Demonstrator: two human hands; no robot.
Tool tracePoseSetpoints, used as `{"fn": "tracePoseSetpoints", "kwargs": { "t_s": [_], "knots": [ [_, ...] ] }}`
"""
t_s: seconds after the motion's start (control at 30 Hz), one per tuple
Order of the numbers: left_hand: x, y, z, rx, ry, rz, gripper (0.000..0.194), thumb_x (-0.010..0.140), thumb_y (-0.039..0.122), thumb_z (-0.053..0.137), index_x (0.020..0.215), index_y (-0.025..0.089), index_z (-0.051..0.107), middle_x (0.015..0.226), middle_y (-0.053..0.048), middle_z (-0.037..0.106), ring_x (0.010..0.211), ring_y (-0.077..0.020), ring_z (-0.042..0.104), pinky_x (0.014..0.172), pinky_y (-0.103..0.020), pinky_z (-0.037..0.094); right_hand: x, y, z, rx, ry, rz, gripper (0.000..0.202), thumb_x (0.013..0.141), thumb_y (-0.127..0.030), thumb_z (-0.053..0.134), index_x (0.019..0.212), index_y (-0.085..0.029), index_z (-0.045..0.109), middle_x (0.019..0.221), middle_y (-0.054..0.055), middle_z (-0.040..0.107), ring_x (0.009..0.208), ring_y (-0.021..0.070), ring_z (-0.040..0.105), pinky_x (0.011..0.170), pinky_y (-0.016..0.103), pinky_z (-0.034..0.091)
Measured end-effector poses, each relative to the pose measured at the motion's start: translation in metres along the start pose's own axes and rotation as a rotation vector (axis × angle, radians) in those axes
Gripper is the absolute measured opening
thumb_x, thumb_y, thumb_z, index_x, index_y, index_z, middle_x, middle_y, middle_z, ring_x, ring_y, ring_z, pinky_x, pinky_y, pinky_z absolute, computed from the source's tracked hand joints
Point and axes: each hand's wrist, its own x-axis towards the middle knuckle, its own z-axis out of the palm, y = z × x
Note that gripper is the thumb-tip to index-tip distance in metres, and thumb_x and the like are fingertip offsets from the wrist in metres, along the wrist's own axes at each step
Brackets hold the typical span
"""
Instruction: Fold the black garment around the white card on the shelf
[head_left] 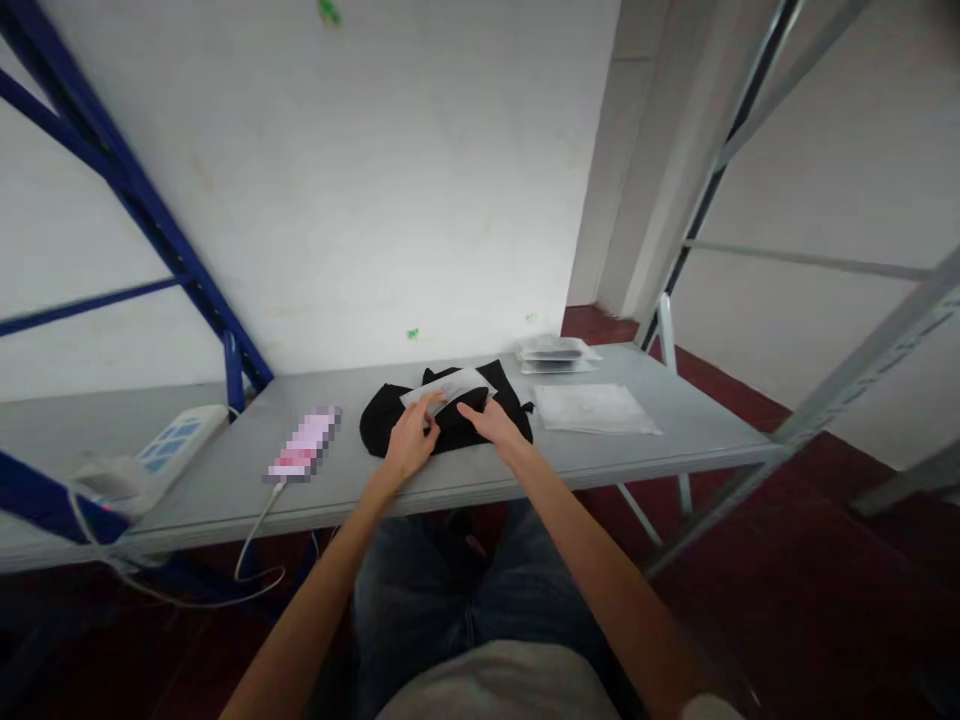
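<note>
Black folded fabric [384, 420] lies in a loose pile on the grey shelf in front of me. Across it rests a whitish, see-through plastic bag [463, 381], its near edge by my fingers. My left hand [412, 436] has its fingers curled at the left end of the bag, thumb and fingertips closed on that edge. To its right, my right hand [496, 423] grips a dark folded piece of the black fabric at the bag's opening, its thumb on top. The fingertips under the cloth are hidden.
Flat plastic bags [592, 408] lie to the right, with a stack of packed bags [556, 352] behind them. At left are a phone [304, 445] on a white cable and a power strip [178, 447]. Blue posts [161, 225] and a white wall border the shelf [585, 458].
</note>
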Motion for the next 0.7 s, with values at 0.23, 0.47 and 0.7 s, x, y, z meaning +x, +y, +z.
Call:
{"fn": "tracePoseSetpoints", "kwargs": {
  "t_s": [0.23,0.47,0.7],
  "knots": [
    [-0.002,-0.022,-0.012,-0.018,-0.006,0.078,0.04,0.094,0.011,0.042,0.122,0.022,0.07,0.128,-0.006,0.071,0.121,-0.0229,0.061,0.114,-0.042,0.046,-0.026,0.006,-0.052,-0.65,0.116,-0.307,0.045,0.082,-0.034,0.081,0.123,-0.022,0.067,0.124,0.015,0.068,0.119,0.0346,0.064,0.108,0.052,0.047],
    [-0.01,-0.012,-0.006,0.023,0.002,0.068,0.039,0.097,0.042,0.063,0.132,0.024,0.067,0.134,-0.007,0.069,0.129,-0.0267,0.057,0.115,-0.043,0.044,-0.003,-0.001,-0.063,-0.823,-0.158,-0.574,0.061,0.086,-0.031,0.078,0.143,-0.029,0.056,0.149,0.01,0.055,0.14,0.029,0.049,0.117,0.049,0.039],
    [0.003,-0.01,-0.004,0.045,0.051,0.031,0.019,0.094,0.03,0.067,0.112,0.025,0.074,0.116,-0.005,0.074,0.115,-0.0252,0.063,0.105,-0.039,0.049,0.002,-0.002,-0.046,-0.894,-0.155,-0.645,0.027,0.089,-0.022,0.076,0.114,-0.023,0.067,0.115,0.006,0.069,0.111,0.0239,0.062,0.099,0.037,0.046]
  ]
}}
